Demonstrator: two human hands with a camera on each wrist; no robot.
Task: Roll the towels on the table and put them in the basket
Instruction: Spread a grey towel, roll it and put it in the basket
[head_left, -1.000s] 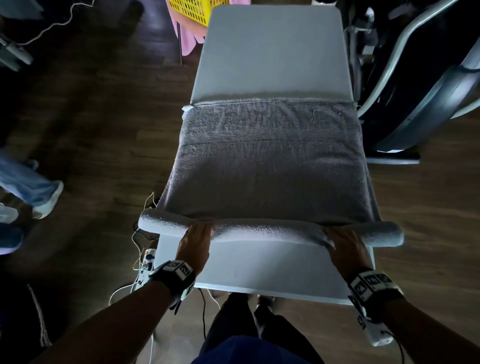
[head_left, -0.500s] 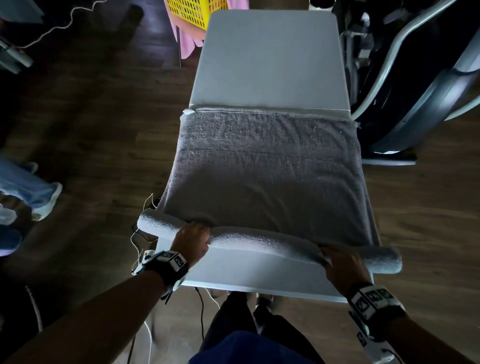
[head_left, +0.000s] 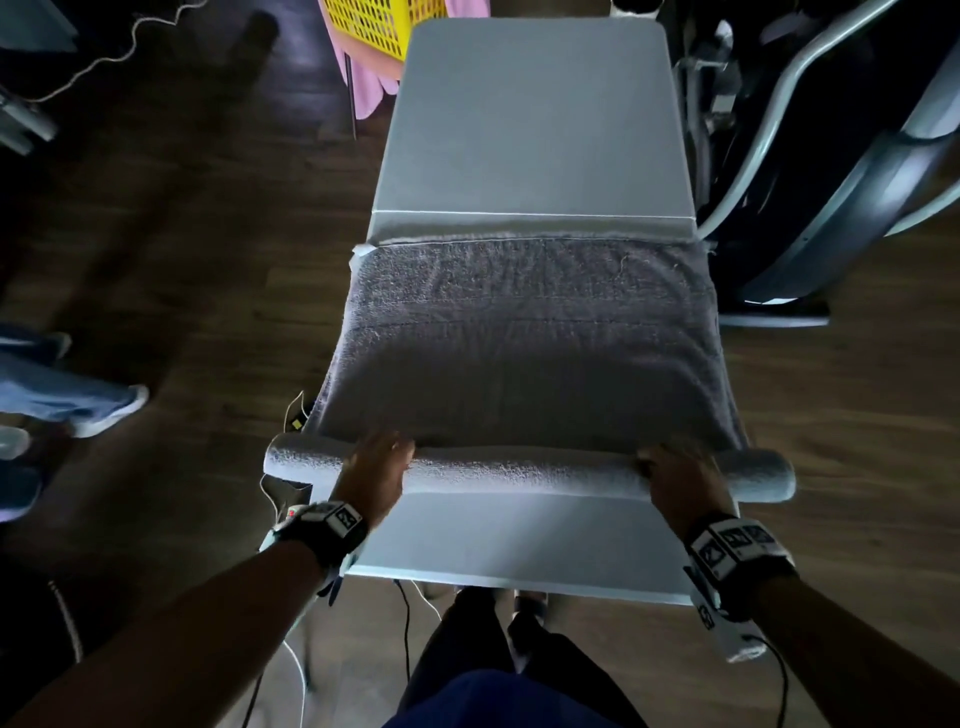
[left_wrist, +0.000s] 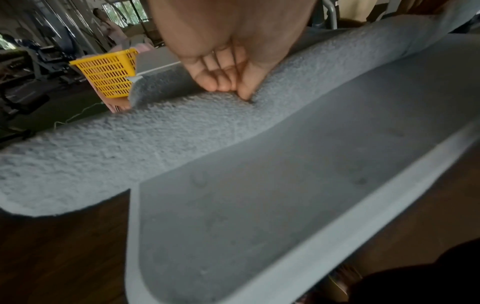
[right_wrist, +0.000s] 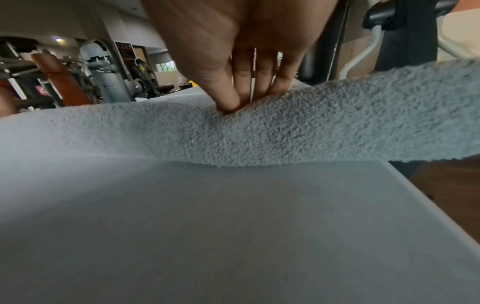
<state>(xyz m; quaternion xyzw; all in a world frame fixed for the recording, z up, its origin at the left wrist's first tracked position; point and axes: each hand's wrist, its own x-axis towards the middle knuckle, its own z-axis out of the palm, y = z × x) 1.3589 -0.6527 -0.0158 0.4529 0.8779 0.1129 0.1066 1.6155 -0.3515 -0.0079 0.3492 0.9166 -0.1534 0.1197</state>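
A grey towel (head_left: 530, 353) lies flat across the narrow pale table (head_left: 530, 119). Its near end is wound into a roll (head_left: 519, 470) that overhangs both table sides. My left hand (head_left: 376, 467) grips the roll near its left end, fingers curled over the top and thumb pressed into the pile (left_wrist: 228, 82). My right hand (head_left: 675, 478) holds it near the right end, fingers over the top and thumb dug into the near side (right_wrist: 246, 94). The yellow basket (head_left: 387, 23) stands beyond the table's far left corner, also seen in the left wrist view (left_wrist: 106, 74).
Pink cloth (head_left: 363, 88) hangs beside the basket. A large exercise machine (head_left: 831, 182) stands close to the table's right side. Another person's legs and shoes (head_left: 67, 395) are on the wooden floor at left. Cables (head_left: 291, 415) hang by the table's near left corner.
The roll, slanted half a second ago with its right end nearer me, now lies level. Both hands have moved up over it, and the flat part of the towel is slightly shorter.
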